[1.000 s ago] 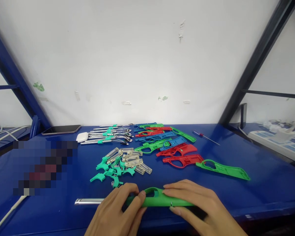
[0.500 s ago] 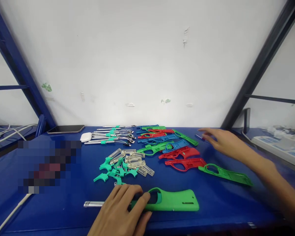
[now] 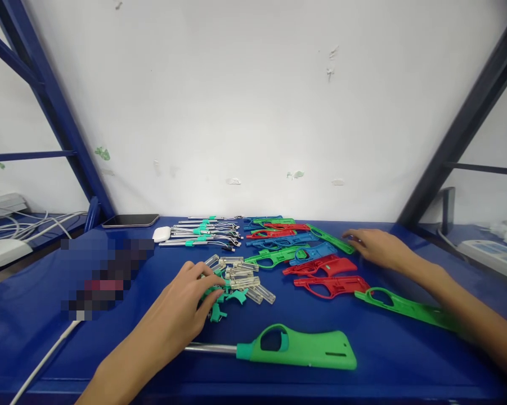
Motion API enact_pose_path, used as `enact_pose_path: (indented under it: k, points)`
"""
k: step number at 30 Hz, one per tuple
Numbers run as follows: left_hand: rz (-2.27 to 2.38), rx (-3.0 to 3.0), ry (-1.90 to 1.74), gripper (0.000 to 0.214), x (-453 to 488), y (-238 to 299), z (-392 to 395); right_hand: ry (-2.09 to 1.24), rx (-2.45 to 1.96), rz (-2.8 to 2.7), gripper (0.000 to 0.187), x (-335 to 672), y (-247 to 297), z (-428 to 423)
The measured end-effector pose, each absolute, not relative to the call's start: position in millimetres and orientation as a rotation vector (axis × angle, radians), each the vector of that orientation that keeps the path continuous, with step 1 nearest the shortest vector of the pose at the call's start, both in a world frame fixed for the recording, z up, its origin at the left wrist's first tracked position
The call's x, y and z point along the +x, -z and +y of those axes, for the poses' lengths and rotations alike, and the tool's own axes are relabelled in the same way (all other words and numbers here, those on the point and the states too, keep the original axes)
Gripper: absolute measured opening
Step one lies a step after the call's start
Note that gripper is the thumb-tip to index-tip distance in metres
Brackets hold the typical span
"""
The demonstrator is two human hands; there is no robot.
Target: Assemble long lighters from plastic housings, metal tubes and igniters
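An assembled green lighter (image 3: pixel 297 349) with a metal tube lies free near the table's front edge. My left hand (image 3: pixel 181 309) rests just behind the tube, fingers spread over a pile of teal triggers and clear plastic pieces (image 3: pixel 232 284). My right hand (image 3: pixel 377 247) lies flat at the far right of the table, covering the small screwdriver that lay there; whether it grips it is not visible. Between my hands lie red, blue and green lighter shell halves (image 3: pixel 308 256). One green shell half (image 3: pixel 405 306) lies under my right forearm.
Metal tubes with teal collars (image 3: pixel 202 230) lie in a row at the back beside a white earbud case (image 3: pixel 161 233) and a dark phone (image 3: pixel 130 220). A white cable (image 3: pixel 42 363) runs off the front left. Blue frame struts stand at both sides.
My left hand let go of the green lighter and moved up to the trigger pile. My right hand left the lighter, reached to the back right and settled flat over the screwdriver.
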State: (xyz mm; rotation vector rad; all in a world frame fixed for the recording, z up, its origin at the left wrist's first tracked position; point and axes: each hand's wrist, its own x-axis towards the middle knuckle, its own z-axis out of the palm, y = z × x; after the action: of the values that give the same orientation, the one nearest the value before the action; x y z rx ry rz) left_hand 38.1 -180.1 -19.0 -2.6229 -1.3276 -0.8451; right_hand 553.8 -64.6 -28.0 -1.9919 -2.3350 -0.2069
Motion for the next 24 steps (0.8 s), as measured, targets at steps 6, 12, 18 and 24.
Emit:
enact_pose_path:
  k: [6,12,18,24]
  points:
    - [-1.385,-2.637,0.843,0.028,30,10,-199,0.096,-1.944,-2.337,0.03,550,15,-79]
    - [-1.302,-2.763,0.815,0.028,31,14,-214,-0.026,-1.841,-2.381,0.027,543,3,-97]
    - [-1.231,-2.7,0.775,0.04,38,24,-204,-0.082,-1.853,-2.378,0.028,541,3,-96]
    - [-1.2,-2.634,0.791,0.041,38,29,-206,-0.004,-1.949,-2.286,0.028,544,8,-88]
